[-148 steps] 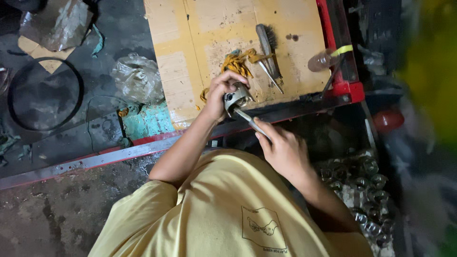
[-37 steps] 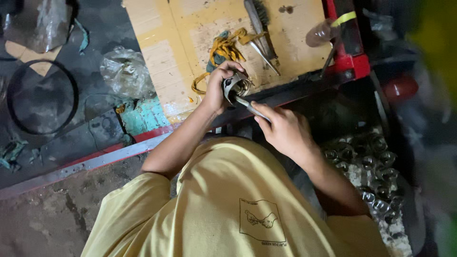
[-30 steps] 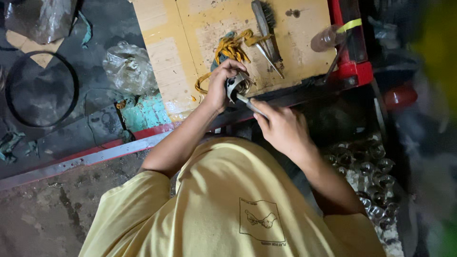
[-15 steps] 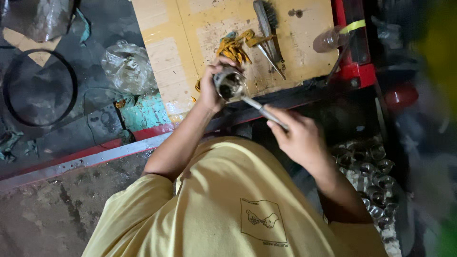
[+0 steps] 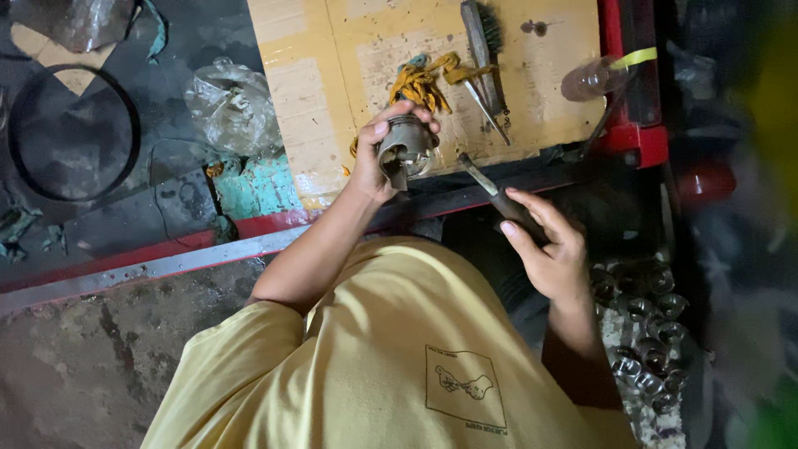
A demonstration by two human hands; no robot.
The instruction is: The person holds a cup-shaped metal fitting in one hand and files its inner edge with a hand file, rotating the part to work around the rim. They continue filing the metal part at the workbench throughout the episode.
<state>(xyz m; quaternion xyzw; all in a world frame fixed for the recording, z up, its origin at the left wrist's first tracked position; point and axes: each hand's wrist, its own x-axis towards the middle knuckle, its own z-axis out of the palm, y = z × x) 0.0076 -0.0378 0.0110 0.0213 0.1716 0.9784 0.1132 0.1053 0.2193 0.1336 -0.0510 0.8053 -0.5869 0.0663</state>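
Left hand (image 5: 376, 162) clamped around a metal piston (image 5: 405, 150); right hand (image 5: 544, 249) grips a knife (image 5: 490, 189). Far behind: yellow rag (image 5: 420, 81), wire brush (image 5: 482, 41) on the desk (image 5: 549, 91).

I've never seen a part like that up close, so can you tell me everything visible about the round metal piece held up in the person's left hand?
The metal part is a short, dull grey cylinder, hollow like a cup, with its dark open end turned toward the camera. It looks like cast metal, grimy and worn. The left hand grips it from the side, fingers curled over its top, holding it above the edge of the yellowish board. The blade tool in the right hand is clear of it.
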